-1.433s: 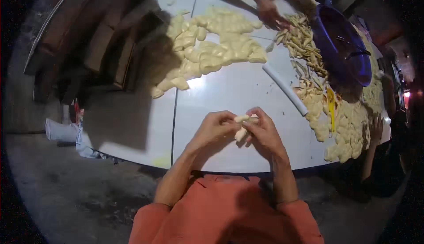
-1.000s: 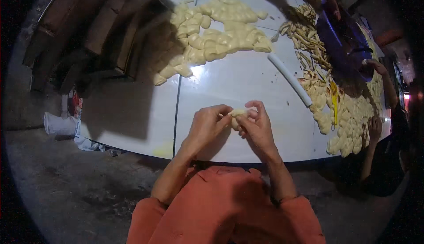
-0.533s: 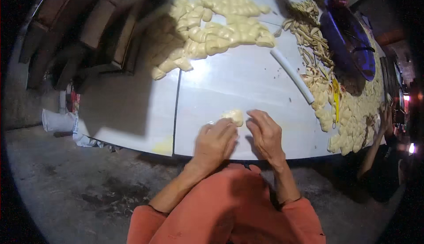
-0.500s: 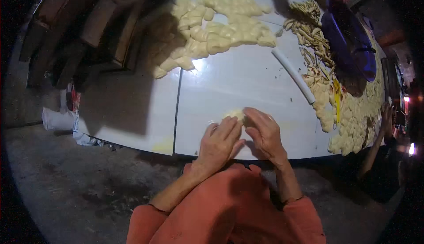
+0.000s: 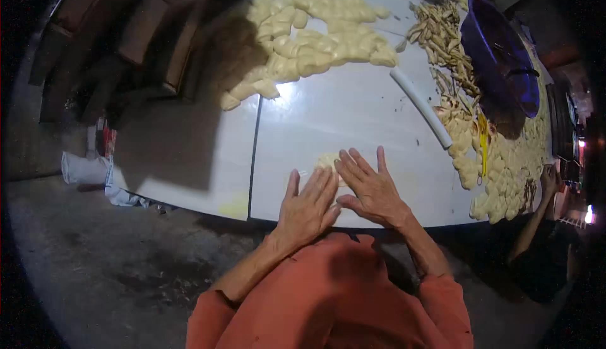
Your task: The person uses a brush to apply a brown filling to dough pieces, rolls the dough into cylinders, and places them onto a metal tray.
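A small flattened piece of pale dough (image 5: 326,159) lies on the white tabletop close to me, mostly covered by my fingers. My left hand (image 5: 306,207) rests on its near left side, fingers stretched out and palm down. From the right, my right hand (image 5: 374,191) lies flat over the dough too, with its fingers spread. Neither hand grips anything. Beyond them, a white rod (image 5: 421,108) lies slantwise on the table.
Many dough pieces (image 5: 315,52) spread across the far table (image 5: 303,115). To the right are brownish elongated pieces (image 5: 445,46), a purple basin (image 5: 470,27), a yellow strip-like tool (image 5: 483,147) and more dough (image 5: 505,178). Another person's hand (image 5: 550,182) is at the right edge. Dark wooden boxes (image 5: 145,40) stand left.
My curled fingers have straightened and flattened over the dough. The right hand has spread its fingers. At the far right, the other person's hand has shifted slightly.
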`<state>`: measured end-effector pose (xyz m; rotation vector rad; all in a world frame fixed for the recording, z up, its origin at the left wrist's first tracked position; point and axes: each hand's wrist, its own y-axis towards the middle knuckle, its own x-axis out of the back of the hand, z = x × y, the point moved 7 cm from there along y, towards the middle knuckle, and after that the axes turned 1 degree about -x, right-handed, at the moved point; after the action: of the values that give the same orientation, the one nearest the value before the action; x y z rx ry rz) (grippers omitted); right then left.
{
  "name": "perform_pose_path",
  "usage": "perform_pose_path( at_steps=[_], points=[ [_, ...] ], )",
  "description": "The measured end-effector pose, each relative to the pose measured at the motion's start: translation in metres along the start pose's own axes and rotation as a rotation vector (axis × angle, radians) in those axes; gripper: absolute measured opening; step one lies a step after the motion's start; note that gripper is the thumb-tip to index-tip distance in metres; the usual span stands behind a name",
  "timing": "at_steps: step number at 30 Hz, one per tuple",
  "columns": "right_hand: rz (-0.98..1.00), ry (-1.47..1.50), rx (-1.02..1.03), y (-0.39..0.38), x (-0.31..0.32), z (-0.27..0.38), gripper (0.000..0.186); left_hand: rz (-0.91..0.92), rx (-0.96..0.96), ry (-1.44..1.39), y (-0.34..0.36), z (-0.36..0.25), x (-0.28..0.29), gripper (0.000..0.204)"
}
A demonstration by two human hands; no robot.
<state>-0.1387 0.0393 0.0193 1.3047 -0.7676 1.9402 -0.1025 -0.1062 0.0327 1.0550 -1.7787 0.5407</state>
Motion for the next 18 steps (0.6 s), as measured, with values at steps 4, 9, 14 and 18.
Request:
perform_pose_path(
  at_steps=[4, 9, 14, 18],
  points=[
    [0.015, -0.059, -0.025, -0.002, 0.014, -0.006, 0.07, 0.028, 0.044, 0.08, 0.007, 0.009, -0.006, 0.076],
    [-0.621, 0.039, -0.407, -0.025, 0.078, -0.099, 0.05, -0.017, -0.01, 0.099, 0.005, -0.003, 0.001, 0.08],
    [-0.518, -0.184, -0.601, -0.024, 0.084, -0.185, 0.043, 0.06, -0.001, 0.107, 0.006, -0.015, -0.02, 0.08],
    [-0.516, -0.101, -0.525, -0.022, 0.093, -0.177, 0.035, 0.06, -0.008, 0.061, -0.001, -0.011, -0.009, 0.075]
  ],
)
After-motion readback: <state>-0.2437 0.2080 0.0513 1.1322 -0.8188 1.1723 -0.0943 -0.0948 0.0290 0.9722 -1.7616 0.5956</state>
